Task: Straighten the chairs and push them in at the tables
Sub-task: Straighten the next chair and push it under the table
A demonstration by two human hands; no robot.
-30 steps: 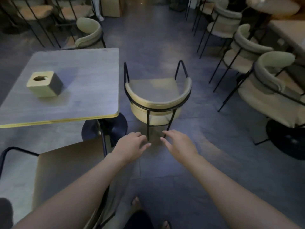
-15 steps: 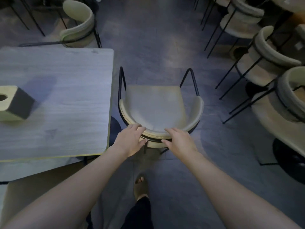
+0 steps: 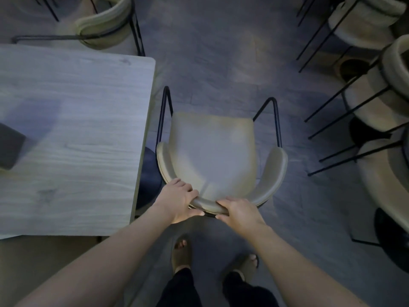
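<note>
A cream chair (image 3: 212,151) with a curved backrest and black metal frame stands on the floor just right of the grey wood table (image 3: 73,134), its seat facing away from me. My left hand (image 3: 179,200) grips the left part of the backrest rim, fingers over the top and thumb beneath. My right hand (image 3: 239,212) holds the rim a little to the right in the same way. The chair sits beside the table's right edge, not under it.
Another cream chair (image 3: 106,25) stands at the table's far side. Several cream chairs (image 3: 376,89) line the right edge around another table. A dark box (image 3: 8,149) sits on the table at left. The table's round black base (image 3: 148,173) is near the chair's left leg.
I stepped closer to the chair. Both hands went from hovering open behind the backrest to closing around its rim.
</note>
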